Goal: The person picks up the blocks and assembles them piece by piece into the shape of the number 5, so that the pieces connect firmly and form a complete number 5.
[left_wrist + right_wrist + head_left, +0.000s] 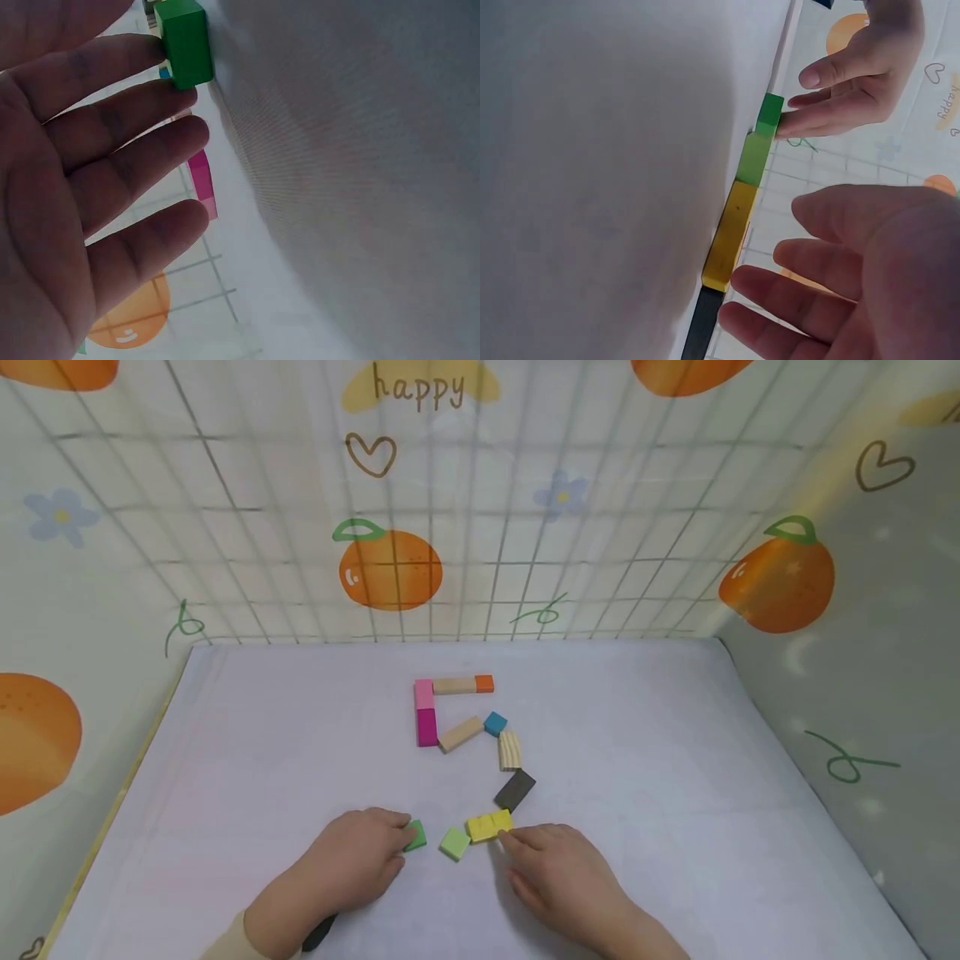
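Note:
My left hand [357, 857] touches a green block [415, 836] with its fingertips. In the left wrist view those fingers stay extended, and the right wrist view shows the thumb apart from the block. A light green block [454, 843] lies between the hands, its corner near a longer yellow block [490, 827]. At the yellow block's near right edge is the index fingertip of my right hand [562, 877]; its fingers are loosely extended and grip nothing. Beyond the yellow block lies a dark block [515, 789], then a ridged pale wooden block [509, 751].
The row continues with a blue block [495, 723], a plain wooden block [461, 734], a magenta block [427, 727], a pink block [424, 693], another wooden block [454, 686] and an orange block [484, 683]. Printed curtains [480, 543] surround the white tabletop [300, 710].

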A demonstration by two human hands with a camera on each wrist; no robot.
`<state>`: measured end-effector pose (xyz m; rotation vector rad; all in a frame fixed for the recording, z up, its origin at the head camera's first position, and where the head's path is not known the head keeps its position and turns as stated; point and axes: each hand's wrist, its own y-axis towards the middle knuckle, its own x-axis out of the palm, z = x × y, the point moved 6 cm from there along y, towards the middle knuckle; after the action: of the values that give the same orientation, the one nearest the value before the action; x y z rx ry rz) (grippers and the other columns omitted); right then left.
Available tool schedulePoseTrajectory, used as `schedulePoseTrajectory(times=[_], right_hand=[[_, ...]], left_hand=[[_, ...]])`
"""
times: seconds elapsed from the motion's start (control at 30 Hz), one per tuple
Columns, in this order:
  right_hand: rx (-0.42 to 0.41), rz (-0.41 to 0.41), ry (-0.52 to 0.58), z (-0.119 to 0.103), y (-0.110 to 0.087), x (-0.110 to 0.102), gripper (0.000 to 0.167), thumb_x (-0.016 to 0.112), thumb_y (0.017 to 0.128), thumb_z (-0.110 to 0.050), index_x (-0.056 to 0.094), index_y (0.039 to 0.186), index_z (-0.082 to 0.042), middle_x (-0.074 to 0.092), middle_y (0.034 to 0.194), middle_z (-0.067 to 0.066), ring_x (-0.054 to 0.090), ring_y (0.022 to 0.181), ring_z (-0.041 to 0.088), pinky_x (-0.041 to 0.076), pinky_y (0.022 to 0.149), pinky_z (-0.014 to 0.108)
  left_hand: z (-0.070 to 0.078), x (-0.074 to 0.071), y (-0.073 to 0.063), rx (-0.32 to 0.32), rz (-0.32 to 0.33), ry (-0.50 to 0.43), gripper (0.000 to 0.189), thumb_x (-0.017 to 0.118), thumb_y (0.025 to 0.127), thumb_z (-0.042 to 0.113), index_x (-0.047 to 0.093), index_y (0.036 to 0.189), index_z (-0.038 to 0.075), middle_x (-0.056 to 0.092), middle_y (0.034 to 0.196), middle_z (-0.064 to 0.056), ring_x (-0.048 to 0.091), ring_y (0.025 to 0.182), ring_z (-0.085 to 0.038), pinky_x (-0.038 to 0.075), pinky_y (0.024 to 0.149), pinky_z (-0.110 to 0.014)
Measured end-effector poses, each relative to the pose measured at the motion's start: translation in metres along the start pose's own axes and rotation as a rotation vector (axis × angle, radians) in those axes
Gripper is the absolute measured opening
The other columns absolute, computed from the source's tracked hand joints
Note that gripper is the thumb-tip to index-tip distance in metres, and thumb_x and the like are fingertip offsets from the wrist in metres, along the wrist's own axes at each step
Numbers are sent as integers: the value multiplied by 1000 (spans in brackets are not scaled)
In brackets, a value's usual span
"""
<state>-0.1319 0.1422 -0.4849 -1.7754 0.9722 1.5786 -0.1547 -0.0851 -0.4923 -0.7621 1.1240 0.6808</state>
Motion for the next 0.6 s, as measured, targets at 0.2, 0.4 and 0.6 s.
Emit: schedulePoseTrajectory(times=[0.2, 0.4, 0.6], right_hand=[[-2, -8, -4, -1, 2, 1, 42, 72, 91, -34, 70, 129, -18, 72, 119, -6, 67, 109, 11, 54, 95, 38], [10, -19, -7, -1, 2, -1, 41, 72, 91, -34, 70, 129, -18, 73, 120, -6, 67, 110, 11, 54, 96, 38], [13, -26, -8, -3, 3, -1, 41, 73, 91, -34, 71, 128, -18, 73, 119, -6, 68, 110, 12, 54, 95, 39]], left_hand=[[-5, 6, 6, 12, -29, 7, 40, 68, 95, 22, 66, 135, 19, 59, 146, -2, 56, 135, -21, 48, 109, -45], [-9, 10, 10, 44, -69, -1, 49, 60, 96, 2, 60, 142, 22, 53, 152, 2, 51, 140, -20, 45, 113, -43], [-10, 13, 10, 70, -100, -64, 57, 57, 94, -7, 58, 143, 21, 49, 155, 6, 47, 143, -19, 43, 114, -44]])
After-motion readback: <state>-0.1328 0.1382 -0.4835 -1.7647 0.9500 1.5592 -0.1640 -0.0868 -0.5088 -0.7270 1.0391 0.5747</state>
